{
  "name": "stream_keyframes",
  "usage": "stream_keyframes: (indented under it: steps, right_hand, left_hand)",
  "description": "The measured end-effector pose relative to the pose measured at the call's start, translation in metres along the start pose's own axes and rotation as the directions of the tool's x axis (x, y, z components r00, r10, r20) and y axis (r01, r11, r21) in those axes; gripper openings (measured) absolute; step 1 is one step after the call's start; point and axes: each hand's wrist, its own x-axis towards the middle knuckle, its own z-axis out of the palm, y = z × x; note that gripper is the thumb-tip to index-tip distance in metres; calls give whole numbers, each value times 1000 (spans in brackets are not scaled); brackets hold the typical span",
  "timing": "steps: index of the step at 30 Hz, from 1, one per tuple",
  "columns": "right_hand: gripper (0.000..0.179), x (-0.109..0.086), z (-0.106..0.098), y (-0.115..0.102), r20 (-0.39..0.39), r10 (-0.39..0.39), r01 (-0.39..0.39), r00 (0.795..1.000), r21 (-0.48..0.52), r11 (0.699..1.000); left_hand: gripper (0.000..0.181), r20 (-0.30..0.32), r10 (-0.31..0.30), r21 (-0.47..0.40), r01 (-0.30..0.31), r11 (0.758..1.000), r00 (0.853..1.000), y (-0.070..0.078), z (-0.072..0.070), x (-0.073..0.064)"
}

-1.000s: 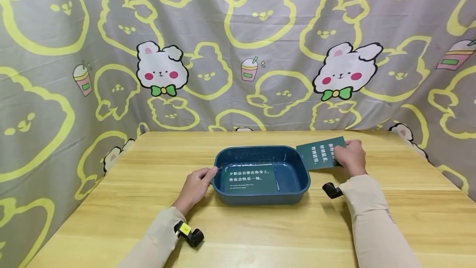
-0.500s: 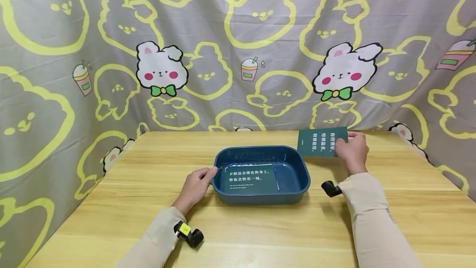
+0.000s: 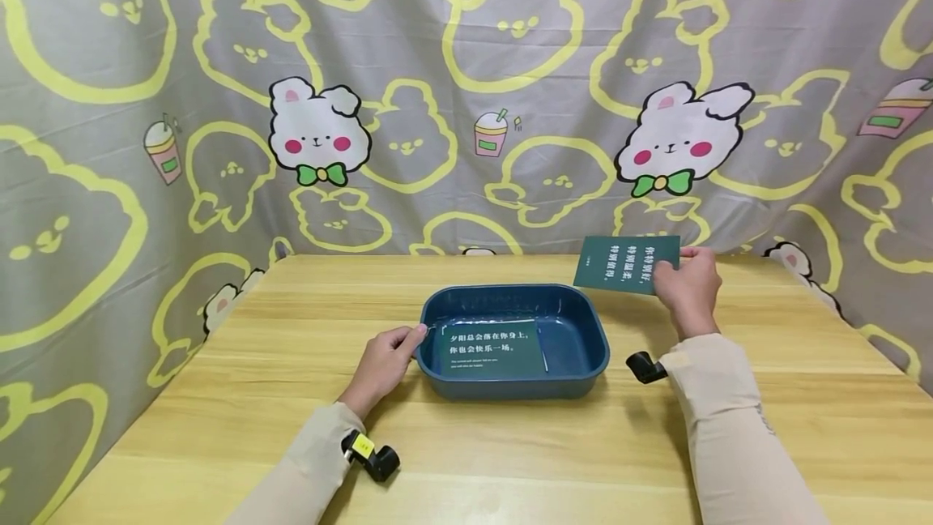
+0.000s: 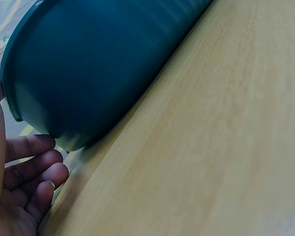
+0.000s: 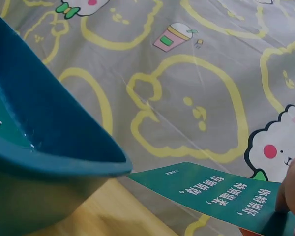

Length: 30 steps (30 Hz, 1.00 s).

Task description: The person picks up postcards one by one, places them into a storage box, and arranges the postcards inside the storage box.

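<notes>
In the head view a dark blue plastic basin (image 3: 513,389) stands on the table, with a green card (image 3: 477,355) printed in white lying inside, some of it glossy. My left hand (image 3: 382,363) holds the basin's left end, thumb at the rim. The left wrist view shows fingers (image 4: 44,162) curled by the basin's outer wall (image 4: 88,69). Beyond the basin's back right corner, my right hand (image 3: 690,290) pinches a second green card (image 3: 619,264) at its right edge, thumb on the printed face. That card is held up off the table, its print turned sideways.
The wooden table (image 3: 466,460) reaches back to a grey curtain (image 3: 408,209) with yellow outlines and rabbit faces. Small black wrist cameras sit on the left sleeve (image 3: 306,460) and the right sleeve (image 3: 729,420).
My right hand has lifted the second card up and away from beside the basin's right rim, and tilted it level. My left hand and the basin have stayed in place.
</notes>
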Motion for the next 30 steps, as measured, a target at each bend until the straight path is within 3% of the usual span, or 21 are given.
stream_keyframes:
  steps: [22, 30]
  right_hand:
    - [44, -19, 20, -20, 9, -35, 35, 999, 76, 997]
    - [37, -28, 29, -27, 12, -95, 93, 995, 100, 991]
  left_hand:
    - [43, 6, 2, -5, -2, 1000, 1000, 0, 0, 0]
    - [46, 4, 9, 3, -9, 1000, 1000, -1, 0, 1]
